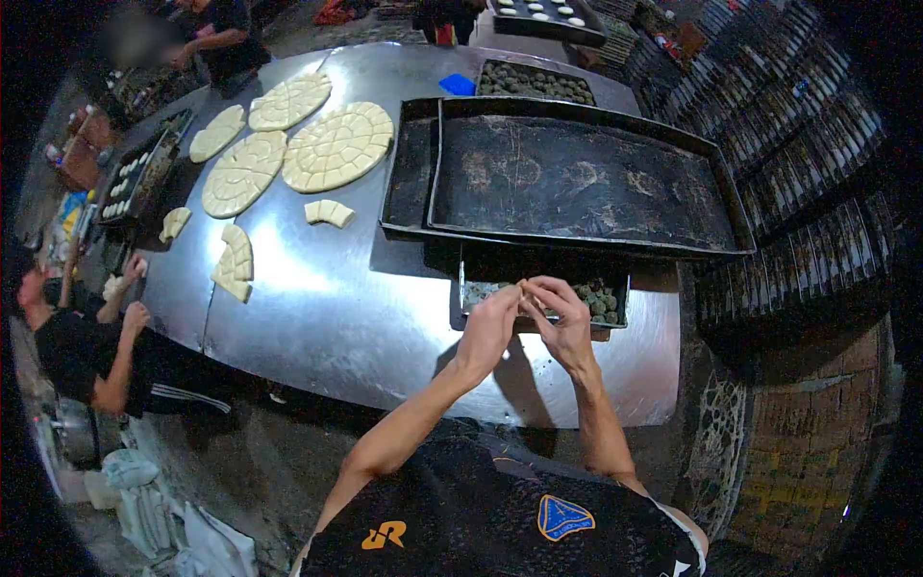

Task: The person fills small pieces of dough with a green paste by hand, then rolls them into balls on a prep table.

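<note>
My left hand (488,332) and my right hand (565,327) meet fingertip to fingertip in front of me. Both have their fingers pinched together, and what lies between them is mostly hidden and too small to name. Directly beneath is a small dark tray (627,293) with greenish-grey balls (603,302) in it, partly covered by my hands. Just beyond stand stacked black baking trays (577,178); the top one holds nothing and overhangs the tray of balls.
Scored pale dough rounds (338,147) and cut dough pieces (234,263) lie left on the metal table (317,317). Another ball-filled tray (538,82) and a blue scraper-like piece (458,85) are behind. People work left (82,356) and far left (226,43). Racked trays (788,173) stand right.
</note>
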Motion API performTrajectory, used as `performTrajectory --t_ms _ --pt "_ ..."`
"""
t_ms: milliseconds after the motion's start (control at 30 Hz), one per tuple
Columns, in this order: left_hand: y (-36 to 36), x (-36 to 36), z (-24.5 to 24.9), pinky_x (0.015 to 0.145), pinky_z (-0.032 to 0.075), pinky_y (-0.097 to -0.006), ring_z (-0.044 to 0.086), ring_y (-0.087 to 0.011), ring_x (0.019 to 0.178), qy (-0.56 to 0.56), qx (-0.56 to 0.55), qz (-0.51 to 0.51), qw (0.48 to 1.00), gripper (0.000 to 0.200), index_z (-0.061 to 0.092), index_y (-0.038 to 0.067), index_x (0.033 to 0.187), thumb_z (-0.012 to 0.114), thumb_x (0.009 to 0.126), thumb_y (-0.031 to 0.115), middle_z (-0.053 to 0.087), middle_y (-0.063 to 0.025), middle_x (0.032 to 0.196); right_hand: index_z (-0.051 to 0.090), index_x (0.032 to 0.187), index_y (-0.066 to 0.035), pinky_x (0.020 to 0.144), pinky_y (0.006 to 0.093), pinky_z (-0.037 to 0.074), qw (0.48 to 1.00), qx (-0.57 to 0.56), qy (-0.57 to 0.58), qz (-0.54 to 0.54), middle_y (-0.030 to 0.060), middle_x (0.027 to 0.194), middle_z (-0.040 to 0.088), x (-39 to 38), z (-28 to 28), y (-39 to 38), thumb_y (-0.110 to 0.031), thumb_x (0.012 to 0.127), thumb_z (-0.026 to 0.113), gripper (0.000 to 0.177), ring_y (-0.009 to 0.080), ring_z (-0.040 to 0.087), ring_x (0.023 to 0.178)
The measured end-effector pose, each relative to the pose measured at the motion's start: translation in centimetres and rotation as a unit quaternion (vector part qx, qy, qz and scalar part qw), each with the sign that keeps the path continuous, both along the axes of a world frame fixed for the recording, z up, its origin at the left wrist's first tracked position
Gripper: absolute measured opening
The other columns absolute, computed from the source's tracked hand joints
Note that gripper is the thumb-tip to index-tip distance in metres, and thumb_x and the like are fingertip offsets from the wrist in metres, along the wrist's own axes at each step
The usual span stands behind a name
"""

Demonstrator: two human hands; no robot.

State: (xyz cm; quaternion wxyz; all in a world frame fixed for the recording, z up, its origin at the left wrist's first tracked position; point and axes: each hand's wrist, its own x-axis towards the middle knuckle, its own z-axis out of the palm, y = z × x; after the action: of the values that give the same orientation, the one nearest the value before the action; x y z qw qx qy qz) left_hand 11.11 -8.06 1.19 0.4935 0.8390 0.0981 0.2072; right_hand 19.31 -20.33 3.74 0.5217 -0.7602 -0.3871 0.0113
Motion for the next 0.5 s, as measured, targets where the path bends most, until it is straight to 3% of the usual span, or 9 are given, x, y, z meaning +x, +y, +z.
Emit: performTrajectory --t_ms 100,133,167,233,300,367,433,467,500 --pt "0.1 -0.8 -1.7 0.09 0.05 -0.029 0.06 -0.0246 0.111 -0.07 0.034 -0.031 0.997 0.036 0.05 -0.002 0.129 0.051 0.095 0.006 0.059 -0.0179 0.123 0.07 0.104 -0.005 0.074 0.0303 0.053 0.999 0.0 0.034 -0.002 0.0113 0.106 0.064 0.3 -0.7 -0.9 -0.004 0.08 0.07 0.024 0.0218 0.065 0.088" --pt "0.6 -1.2 -2.3 0.096 0.047 -0.0305 0.054 -0.0227 0.119 -0.012 -0.295 -0.098 0.951 0.035 0.05 0.0 0.131 0.049 0.097 0.01 0.055 -0.0154 0.129 0.07 0.105 -0.005 0.076 0.0296 0.053 0.999 -0.016 0.031 -0.002 0.0113 0.108 0.063 0.6 -1.0 -1.1 -0.004 0.08 0.071 0.025 0.0216 0.064 0.091" --pt "1.4 -1.4 -2.8 0.094 0.048 -0.0299 0.053 -0.0202 0.117 0.0 -0.448 -0.143 0.883 0.041 0.044 0.003 0.137 0.051 0.097 0.013 0.05 -0.0121 0.132 0.07 0.105 -0.005 0.076 0.0296 0.053 0.999 -0.015 0.035 -0.003 0.0113 0.108 0.063 0.5 -1.3 -1.3 -0.004 0.08 0.071 0.025 0.0216 0.064 0.091" --pt "1.7 -2.6 0.0 0.095 0.048 -0.0282 0.053 -0.0173 0.115 0.05 -0.553 -0.096 0.826 0.053 0.036 0.005 0.142 0.057 0.095 0.016 0.049 -0.0109 0.132 0.07 0.106 -0.006 0.077 0.0292 0.052 0.995 -0.005 0.091 0.048 0.0111 0.109 0.062 -0.5 0.7 -1.0 -0.005 0.079 0.072 0.027 0.0222 0.063 0.095" --pt "1.9 -2.9 -0.6 0.096 0.046 -0.0281 0.053 -0.0157 0.113 0.044 -0.584 -0.122 0.801 0.06 0.033 0.004 0.142 0.062 0.092 0.019 0.048 -0.0081 0.131 0.069 0.109 -0.007 0.078 0.0288 0.052 0.994 -0.012 0.032 0.102 0.0115 0.112 0.061 -1.6 2.0 -0.1 -0.005 0.077 0.073 0.032 0.0229 0.061 0.098" --pt "1.8 -3.5 -0.7 0.097 0.046 -0.0278 0.054 -0.0151 0.109 0.033 -0.605 -0.104 0.789 0.05 0.043 0.006 0.135 0.062 0.091 0.019 0.053 -0.007 0.12 0.069 0.106 -0.005 0.076 0.0289 0.053 0.992 -0.036 0.019 0.122 0.0112 0.106 0.063 -1.7 1.9 0.6 -0.004 0.077 0.073 0.029 0.0226 0.063 0.094" --pt "2.4 -4.1 -1.2 0.097 0.046 -0.0277 0.055 -0.0149 0.108 0.033 -0.629 -0.111 0.768 0.044 0.047 0.003 0.129 0.059 0.094 0.026 0.054 -0.0059 0.118 0.069 0.101 -0.004 0.073 0.0293 0.054 0.988 -0.012 0.116 0.104 0.0112 0.098 0.064 -1.4 1.5 1.5 -0.004 0.078 0.071 0.023 0.0226 0.064 0.087" --pt "3.0 -4.2 -1.7 0.096 0.047 -0.0277 0.056 -0.0144 0.106 0.006 -0.718 -0.126 0.684 0.046 0.047 0.002 0.128 0.053 0.096 0.034 0.056 -0.0052 0.114 0.07 0.097 -0.003 0.07 0.0303 0.054 0.985 -0.006 0.165 0.058 0.011 0.091 0.064 -1.5 1.4 2.2 -0.003 0.079 0.069 0.018 0.0217 0.064 0.081" --pt "3.2 -4.3 -2.0 0.096 0.047 -0.0277 0.056 -0.0144 0.106 0.002 -0.718 -0.122 0.686 0.046 0.047 0.002 0.128 0.053 0.096 0.034 0.056 -0.0052 0.114 0.07 0.097 -0.003 0.07 0.0303 0.054 0.984 -0.006 0.165 0.064 0.011 0.091 0.064 -1.5 1.3 2.6 -0.003 0.079 0.069 0.018 0.0217 0.064 0.081"
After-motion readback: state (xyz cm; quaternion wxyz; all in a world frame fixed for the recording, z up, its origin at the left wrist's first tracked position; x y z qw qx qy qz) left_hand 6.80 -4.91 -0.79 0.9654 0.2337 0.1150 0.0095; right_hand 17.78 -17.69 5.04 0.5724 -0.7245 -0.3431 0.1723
